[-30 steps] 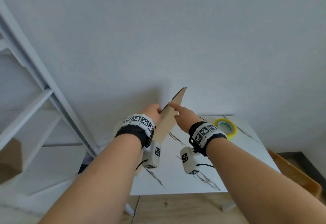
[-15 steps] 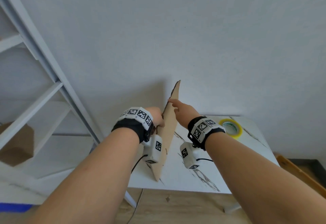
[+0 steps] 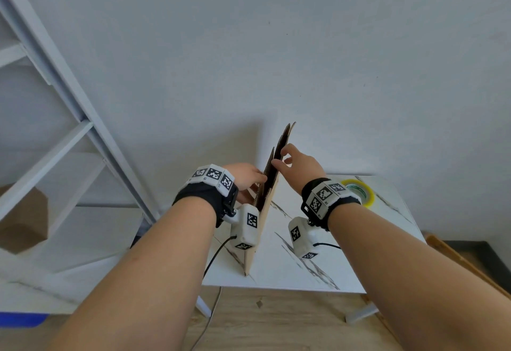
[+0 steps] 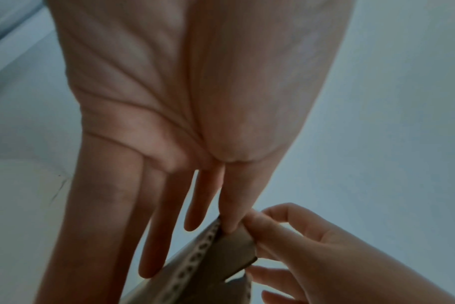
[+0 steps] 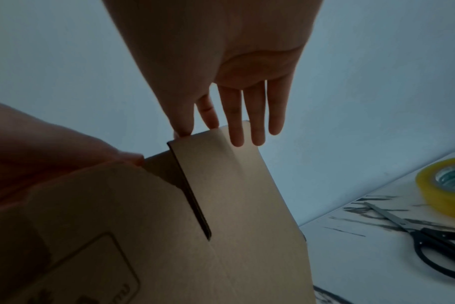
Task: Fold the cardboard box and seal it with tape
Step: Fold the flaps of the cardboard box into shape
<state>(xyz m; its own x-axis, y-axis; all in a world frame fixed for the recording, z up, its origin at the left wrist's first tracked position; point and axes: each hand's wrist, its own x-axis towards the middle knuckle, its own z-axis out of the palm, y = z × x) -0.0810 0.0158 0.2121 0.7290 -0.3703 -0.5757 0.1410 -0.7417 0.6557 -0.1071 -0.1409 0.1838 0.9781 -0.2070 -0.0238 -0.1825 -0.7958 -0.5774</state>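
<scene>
A flattened brown cardboard box (image 3: pixel 266 212) (image 5: pixel 221 205) stands on its edge on the white marbled table (image 3: pixel 345 254), seen almost edge-on in the head view. Both hands are at its upper edge, where the layers gape slightly. My left hand (image 3: pixel 246 178) (image 4: pixel 182 123) has straight fingers, and its thumb tip presses into the gap between the layers (image 4: pixel 221 257). My right hand (image 3: pixel 298 165) (image 5: pixel 221 61) pinches the top corner of one flap between thumb and fingers. A yellow tape roll (image 3: pixel 359 191) (image 5: pixel 444 185) lies at the table's far right.
Black-handled scissors (image 5: pixel 429 236) lie beside the tape roll. A white shelf frame (image 3: pixel 69 101) rises on the left, with brown cardboard (image 3: pixel 22 218) behind it. A wooden crate (image 3: pixel 456 262) sits on the floor to the right. A wall is close behind the table.
The box has turned from slanted to nearly edge-on and upright. Its top layers have begun to part. My right hand went from one finger on the edge to pinching a flap.
</scene>
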